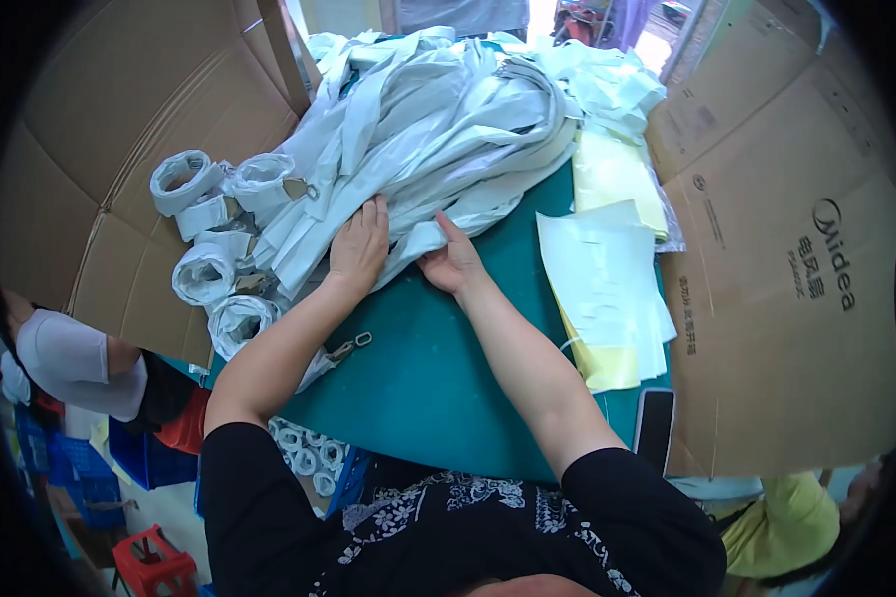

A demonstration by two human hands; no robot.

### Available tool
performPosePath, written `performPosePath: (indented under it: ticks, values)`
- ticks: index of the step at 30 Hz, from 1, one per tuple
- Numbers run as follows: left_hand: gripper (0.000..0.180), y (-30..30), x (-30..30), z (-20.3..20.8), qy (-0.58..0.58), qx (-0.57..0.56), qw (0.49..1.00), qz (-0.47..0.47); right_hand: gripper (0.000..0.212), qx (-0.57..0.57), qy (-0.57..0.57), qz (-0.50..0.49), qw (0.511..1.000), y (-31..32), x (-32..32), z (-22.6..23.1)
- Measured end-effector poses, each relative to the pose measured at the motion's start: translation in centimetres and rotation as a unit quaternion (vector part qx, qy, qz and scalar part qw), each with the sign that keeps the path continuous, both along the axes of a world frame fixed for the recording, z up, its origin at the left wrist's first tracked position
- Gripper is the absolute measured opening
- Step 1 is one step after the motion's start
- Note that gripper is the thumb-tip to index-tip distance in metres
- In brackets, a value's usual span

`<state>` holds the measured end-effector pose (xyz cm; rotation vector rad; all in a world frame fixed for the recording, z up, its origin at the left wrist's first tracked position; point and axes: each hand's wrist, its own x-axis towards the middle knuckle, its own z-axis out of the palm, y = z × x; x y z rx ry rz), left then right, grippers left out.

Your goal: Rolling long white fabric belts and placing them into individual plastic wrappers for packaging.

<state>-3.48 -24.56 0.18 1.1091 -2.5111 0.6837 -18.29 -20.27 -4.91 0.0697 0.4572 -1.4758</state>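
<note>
A heap of long white straps in thin wrapping [468, 139] spreads over the green table [438, 378]. My left hand [360, 242] lies on the near strap ends, palm down, its fingers stretched out. Against the heap's near right edge rests my right hand [453, 259], turned with its palm to the left. Its thumb stands away from the fingers, which are partly hidden by a strap. A metal snap hook [350, 345] on a strap end lies beside my left forearm. Coiled white strap rolls [205, 274] sit to the left, several of them with metal hooks.
Cardboard walls rise at left [90, 129] and right [767, 269]. White and yellow sheets [607, 289] lie at the table's right, near a dark phone [654, 428]. Below the near edge, a blue crate [353, 483] holds more rolls. Other people [70, 358] are at both sides; a red stool [156, 559] stands lower left.
</note>
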Motion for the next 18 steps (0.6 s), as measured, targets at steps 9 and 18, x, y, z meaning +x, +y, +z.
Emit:
performPosePath:
  ticks: [9,18]
  values:
    - [0.064,-2.0,1.7,1.4,-0.018,-0.032,0.999,-0.018,0.052,-0.141,0.055,-0.045,0.987,-5.3,2.0,-0.3]
    - [0.051,-5.7,-1.3,6.8,0.007,0.144,0.97,-0.197,0.056,-0.217,-0.021,-0.096,0.971,-6.0,-0.6,3.4]
